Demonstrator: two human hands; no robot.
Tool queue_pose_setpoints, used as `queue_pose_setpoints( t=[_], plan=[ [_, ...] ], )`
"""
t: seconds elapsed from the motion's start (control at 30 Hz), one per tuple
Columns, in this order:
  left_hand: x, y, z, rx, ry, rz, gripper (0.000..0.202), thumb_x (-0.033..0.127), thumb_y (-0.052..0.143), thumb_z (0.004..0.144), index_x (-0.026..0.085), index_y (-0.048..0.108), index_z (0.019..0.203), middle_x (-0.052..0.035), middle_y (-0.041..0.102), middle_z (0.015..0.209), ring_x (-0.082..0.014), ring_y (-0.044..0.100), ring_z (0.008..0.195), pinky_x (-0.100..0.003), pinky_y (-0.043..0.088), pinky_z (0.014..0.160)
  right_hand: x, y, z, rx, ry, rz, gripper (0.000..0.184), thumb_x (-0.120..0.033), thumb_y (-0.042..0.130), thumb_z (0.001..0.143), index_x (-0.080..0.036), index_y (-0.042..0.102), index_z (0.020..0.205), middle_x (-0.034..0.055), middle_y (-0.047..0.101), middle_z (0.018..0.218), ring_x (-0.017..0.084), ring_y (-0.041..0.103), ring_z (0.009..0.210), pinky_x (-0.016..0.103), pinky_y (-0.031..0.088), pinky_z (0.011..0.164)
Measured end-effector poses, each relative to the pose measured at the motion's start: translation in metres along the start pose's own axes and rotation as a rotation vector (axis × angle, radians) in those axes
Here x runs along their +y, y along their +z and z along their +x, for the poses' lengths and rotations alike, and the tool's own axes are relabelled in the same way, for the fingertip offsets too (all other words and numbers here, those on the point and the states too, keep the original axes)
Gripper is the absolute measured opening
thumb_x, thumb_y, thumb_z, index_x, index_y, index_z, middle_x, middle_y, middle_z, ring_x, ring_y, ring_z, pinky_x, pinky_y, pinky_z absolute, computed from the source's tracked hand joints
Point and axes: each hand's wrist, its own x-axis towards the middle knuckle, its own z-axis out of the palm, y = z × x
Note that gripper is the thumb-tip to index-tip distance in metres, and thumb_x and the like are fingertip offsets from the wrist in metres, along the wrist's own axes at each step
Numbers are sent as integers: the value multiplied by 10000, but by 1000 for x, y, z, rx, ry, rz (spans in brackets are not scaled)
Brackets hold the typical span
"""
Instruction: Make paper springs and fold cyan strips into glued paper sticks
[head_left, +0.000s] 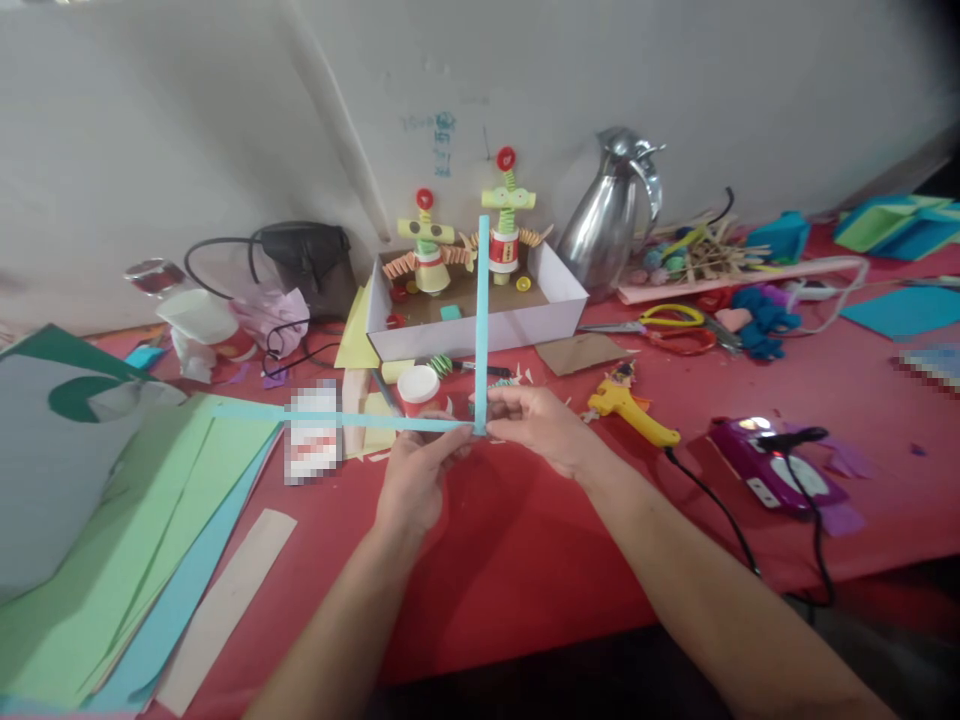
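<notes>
Two light blue paper strips meet at a corner between my hands, above the red table. One paper strip (481, 320) stands upright; the other paper strip (382, 421) stretches out to the left. My left hand (420, 470) pinches the corner from the left, its fingertips closed on the paper. From the right, my right hand (536, 425) pinches the same joint with thumb and fingers. Just behind my left hand is a paper cup (420, 390) with a white end up. Which strip lies on top at the corner is too small to tell.
A white box (465, 335) with two paper-cup figures stands behind, beside a steel jug (611, 210). To the right are a yellow glue gun (634, 408), scissors (675, 325) and a purple power socket (776, 465) with cords. Coloured paper sheets (150, 510) lie at left.
</notes>
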Motion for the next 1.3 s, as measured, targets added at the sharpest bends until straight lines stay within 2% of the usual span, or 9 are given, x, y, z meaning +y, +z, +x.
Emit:
queue_pose_setpoints(
  t=[0.17, 0.43, 0.53, 0.73, 0.93, 1.1, 1.3],
  plan=[
    [-1, -2, 1, -15, -7, 8, 233, 180, 827, 653, 163, 618, 753, 13, 651, 672, -92, 586, 598, -230, 467, 627, 1, 1, -1, 9, 10, -13, 387, -130, 677, 679, -190, 713, 1060, 5, 663, 824, 147, 593, 800, 319, 469, 789],
    [-1, 0, 1, 42, 19, -10, 269, 171, 831, 614, 173, 588, 728, 24, 634, 653, -100, 588, 603, -257, 476, 670, 4, 3, -1, 3, -17, -21, 347, -141, 672, 695, -211, 719, 1032, 4, 679, 853, 148, 605, 819, 332, 472, 840],
    [0, 2, 0, 60, 29, -14, 279, 166, 829, 608, 175, 576, 726, 35, 617, 643, -97, 574, 595, -273, 485, 691, 6, 4, 0, 3, -26, -15, 311, -150, 674, 704, -218, 722, 1004, 7, 693, 868, 151, 614, 831, 329, 477, 835],
    [0, 5, -2, 89, 83, -11, 283, 152, 813, 626, 178, 563, 756, 48, 602, 652, -81, 552, 608, -229, 447, 642, 8, 8, 1, 35, -28, -35, 203, -191, 689, 708, -204, 719, 908, 10, 691, 819, 158, 624, 807, 323, 477, 800],
    [1, 5, -4, 73, 59, -25, 285, 164, 820, 619, 180, 575, 764, 39, 619, 673, -87, 566, 620, -236, 460, 663, 8, 9, 1, 71, -35, -37, 142, -200, 690, 683, -198, 701, 825, -10, 662, 747, 147, 598, 737, 310, 458, 747],
    [1, 5, -3, 31, 26, -20, 262, 168, 818, 613, 181, 589, 739, 25, 639, 678, -98, 582, 630, -248, 466, 683, 8, 6, 0, 50, -48, -72, 134, -194, 677, 687, -204, 705, 819, -23, 646, 716, 139, 566, 706, 298, 427, 709],
    [-1, 3, -1, 54, 34, 4, 211, 151, 792, 621, 176, 593, 685, 21, 637, 665, -86, 550, 599, -240, 439, 650, 5, 7, -1, 33, -38, -114, 137, -191, 670, 702, -216, 722, 826, -17, 643, 722, 149, 562, 717, 318, 431, 720]
  ],
)
